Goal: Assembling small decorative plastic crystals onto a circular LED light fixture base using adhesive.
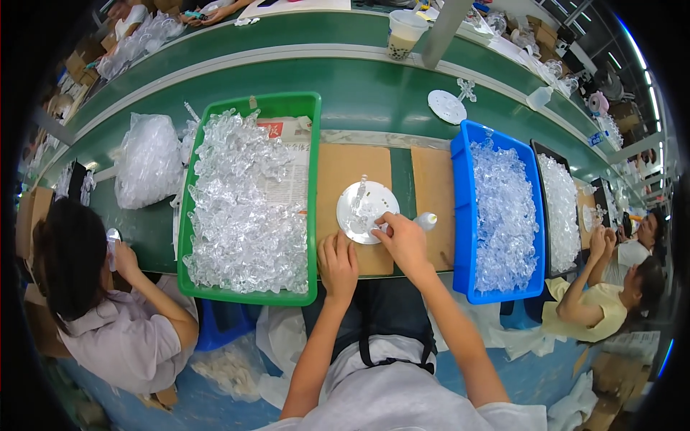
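Note:
A round white disc (351, 210) with small holes lies on brown cardboard in front of me. Clear plastic pieces (362, 192) rest on its face. My left hand (338, 267) lies with its fingers stretched out at the disc's lower left edge, holding nothing visible. Over the disc's lower right edge, my right hand (405, 243) has thumb and fingertips pinched together; whatever is between them is too small to make out. A small white bottle (427, 220) is just beside the right hand's knuckles.
A green tray (315, 179) heaped with clear plastic pieces stands left, a blue tray (460, 215) of similar pieces right. Beyond it sits a black tray (535, 147). Another white disc (447, 108) and a drink cup (407, 32) are farther back. People sit on both sides.

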### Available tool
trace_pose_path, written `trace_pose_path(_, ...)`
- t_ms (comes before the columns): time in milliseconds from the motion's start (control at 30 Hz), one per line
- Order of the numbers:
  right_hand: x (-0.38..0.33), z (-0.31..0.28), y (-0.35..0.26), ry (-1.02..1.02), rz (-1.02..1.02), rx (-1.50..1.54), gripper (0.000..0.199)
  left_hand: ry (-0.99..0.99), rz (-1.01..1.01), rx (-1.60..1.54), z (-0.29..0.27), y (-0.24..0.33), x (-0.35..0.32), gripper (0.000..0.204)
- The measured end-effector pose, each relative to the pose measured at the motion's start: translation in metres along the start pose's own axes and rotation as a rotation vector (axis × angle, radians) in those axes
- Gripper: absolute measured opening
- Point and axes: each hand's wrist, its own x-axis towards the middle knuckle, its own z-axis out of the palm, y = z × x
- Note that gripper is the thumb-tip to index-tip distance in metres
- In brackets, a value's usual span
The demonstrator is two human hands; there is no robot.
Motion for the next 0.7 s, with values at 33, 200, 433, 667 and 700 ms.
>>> trace_pose_path(33, -0.001, -0.003, -0.004, 0.018, 0.010, 0.004, 0.021, 0.005, -0.001, -0.002, 0.001, -0.001, 0.000, 0.034)
trace_pose_path(200, 0.003, -0.026, -0.016, 0.038, -0.035, -0.241, 0.022, -0.012, -0.008, 0.029, 0.000, -0.004, -0.002, 0.036)
trace_pose_path(433, 0.022, -0.023, 0.000, -0.176, -0.041, -0.521, 0.016, -0.019, 0.006, 0.043, 0.001, -0.001, 0.000, 0.038)
trace_pose_path(667, 0.025, -0.023, 0.002, -0.172, -0.056, -0.477, 0.015, -0.022, 0.012, 0.045, 0.004, -0.002, 0.000, 0.037)
trace_pose_path(700, 0.025, -0.026, 0.001, -0.167, -0.051, -0.481, 0.015, -0.027, 0.009, 0.043, 0.004, 0.000, 0.001, 0.037)
